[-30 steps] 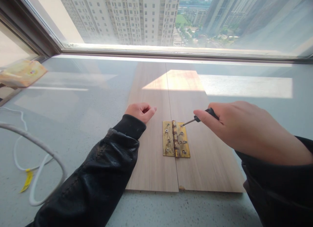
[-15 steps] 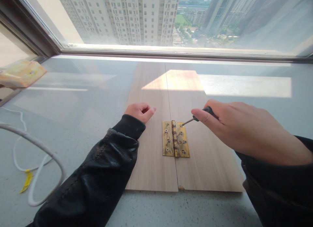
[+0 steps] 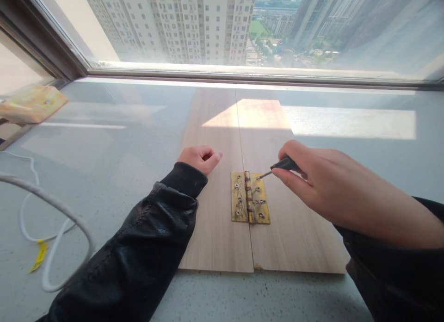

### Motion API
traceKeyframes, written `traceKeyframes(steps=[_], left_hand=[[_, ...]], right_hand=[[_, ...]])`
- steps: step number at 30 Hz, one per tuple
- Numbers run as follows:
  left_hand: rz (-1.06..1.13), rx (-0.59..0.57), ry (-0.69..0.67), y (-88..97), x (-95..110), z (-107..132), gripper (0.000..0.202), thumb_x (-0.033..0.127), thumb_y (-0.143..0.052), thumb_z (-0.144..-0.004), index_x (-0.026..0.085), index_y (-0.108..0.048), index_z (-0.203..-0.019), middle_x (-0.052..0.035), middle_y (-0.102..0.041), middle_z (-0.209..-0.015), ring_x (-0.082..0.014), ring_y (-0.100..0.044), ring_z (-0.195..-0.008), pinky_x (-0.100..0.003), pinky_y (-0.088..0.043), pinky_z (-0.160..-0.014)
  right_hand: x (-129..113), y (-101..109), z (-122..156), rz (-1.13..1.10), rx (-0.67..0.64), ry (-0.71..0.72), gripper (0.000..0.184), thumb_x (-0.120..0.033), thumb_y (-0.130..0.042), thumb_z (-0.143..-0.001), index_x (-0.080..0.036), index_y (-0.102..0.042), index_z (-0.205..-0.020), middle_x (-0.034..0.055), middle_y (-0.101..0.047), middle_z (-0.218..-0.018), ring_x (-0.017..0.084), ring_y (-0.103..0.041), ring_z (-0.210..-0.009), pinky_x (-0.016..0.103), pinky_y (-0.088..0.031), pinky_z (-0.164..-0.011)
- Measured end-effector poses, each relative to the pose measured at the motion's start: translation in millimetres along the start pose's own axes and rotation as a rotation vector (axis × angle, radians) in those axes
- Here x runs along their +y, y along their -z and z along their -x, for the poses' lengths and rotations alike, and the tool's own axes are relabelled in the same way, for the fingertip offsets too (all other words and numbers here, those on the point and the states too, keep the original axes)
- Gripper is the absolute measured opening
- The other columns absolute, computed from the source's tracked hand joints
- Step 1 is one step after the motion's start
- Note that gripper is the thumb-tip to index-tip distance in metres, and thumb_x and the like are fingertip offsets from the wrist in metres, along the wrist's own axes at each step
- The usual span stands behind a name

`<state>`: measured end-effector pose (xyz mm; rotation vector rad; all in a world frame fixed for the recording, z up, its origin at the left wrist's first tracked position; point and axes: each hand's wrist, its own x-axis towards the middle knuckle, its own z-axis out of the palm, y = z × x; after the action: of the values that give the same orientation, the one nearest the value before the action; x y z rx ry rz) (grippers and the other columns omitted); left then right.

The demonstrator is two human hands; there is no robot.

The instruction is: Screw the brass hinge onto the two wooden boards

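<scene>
Two pale wooden boards (image 3: 215,229) lie side by side on a grey sill, joined by a worn brass hinge (image 3: 249,197) with several screws. My right hand (image 3: 326,183) is closed round a small black-handled screwdriver (image 3: 279,167), whose metal tip rests on the top screw of the hinge's right leaf. My left hand (image 3: 201,157) lies on the left board just left of the hinge, fingers curled into a loose fist with nothing visible in it. Both arms wear black sleeves.
A white cable (image 3: 52,211) with a yellow tag loops on the sill at the left. A yellow packet (image 3: 31,102) lies at the far left by the window frame. The window (image 3: 222,30) runs along the far edge, with tall buildings outside.
My right hand has rolled its grip on the screwdriver, the fingers shifting round the handle while the tip stays on the same screw. The left hand has not moved.
</scene>
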<state>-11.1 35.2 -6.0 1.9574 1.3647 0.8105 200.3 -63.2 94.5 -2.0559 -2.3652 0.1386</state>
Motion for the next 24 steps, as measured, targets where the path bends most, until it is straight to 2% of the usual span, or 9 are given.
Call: traceKeyframes(steps=[6, 9, 16, 20, 24], left_hand=[[0.002, 0.006, 0.004, -0.1, 0.7, 0.6, 0.036, 0.043, -0.056, -0.077, 0.017, -0.053, -0.052, 0.0057, -0.035, -0.046, -0.0080, -0.032, -0.047, -0.025, -0.026, -0.050], [0.006, 0.008, 0.007, -0.2, 0.6, 0.6, 0.037, 0.044, -0.055, -0.077, 0.017, -0.051, -0.052, 0.0054, -0.036, -0.047, -0.0083, -0.033, -0.048, -0.025, -0.026, -0.051], [0.018, -0.001, 0.005, 0.2, 0.2, 0.4, 0.037, 0.044, -0.055, -0.076, 0.017, -0.049, -0.052, 0.0058, -0.035, -0.046, -0.0078, -0.031, -0.047, -0.025, -0.027, -0.051], [0.003, -0.002, 0.003, 0.2, 0.4, 0.4, 0.036, 0.043, -0.055, -0.076, 0.016, -0.052, -0.052, 0.0057, -0.036, -0.046, -0.0077, -0.032, -0.047, -0.024, -0.026, -0.050], [0.005, 0.001, 0.000, -0.1, 0.6, 0.3, 0.036, 0.043, -0.055, -0.076, 0.016, -0.053, -0.052, 0.0058, -0.035, -0.046, -0.0077, -0.031, -0.047, -0.024, -0.026, -0.050]], right_hand=[[-0.7, 0.5, -4.6, 0.020, 0.041, -0.097, 0.033, -0.050, -0.039, -0.089, -0.022, -0.056, -0.087, 0.0044, -0.059, -0.067, 0.020, -0.049, -0.057, 0.032, -0.032, -0.054], [-1.1, 0.1, -7.9, -0.022, 0.039, -0.088, 0.039, -0.050, -0.034, -0.092, -0.021, -0.059, -0.085, 0.0060, -0.060, -0.066, 0.020, -0.053, -0.060, 0.032, -0.032, -0.056], [3.6, -1.4, -9.9, -0.123, 0.062, 0.036, 0.026, -0.040, -0.041, -0.091, -0.021, -0.057, -0.082, 0.0014, -0.058, -0.060, 0.016, -0.049, -0.054, 0.030, -0.033, -0.054], [11.5, 0.5, -7.9, -0.138, 0.023, 0.062, 0.024, -0.040, -0.043, -0.089, -0.023, -0.059, -0.082, -0.0014, -0.056, -0.057, 0.014, -0.045, -0.050, 0.029, -0.034, -0.052], [8.1, 0.9, -8.5, -0.147, 0.066, 0.069, 0.022, -0.037, -0.044, -0.088, -0.022, -0.058, -0.078, -0.0012, -0.056, -0.057, 0.014, -0.046, -0.051, 0.030, -0.034, -0.053]])
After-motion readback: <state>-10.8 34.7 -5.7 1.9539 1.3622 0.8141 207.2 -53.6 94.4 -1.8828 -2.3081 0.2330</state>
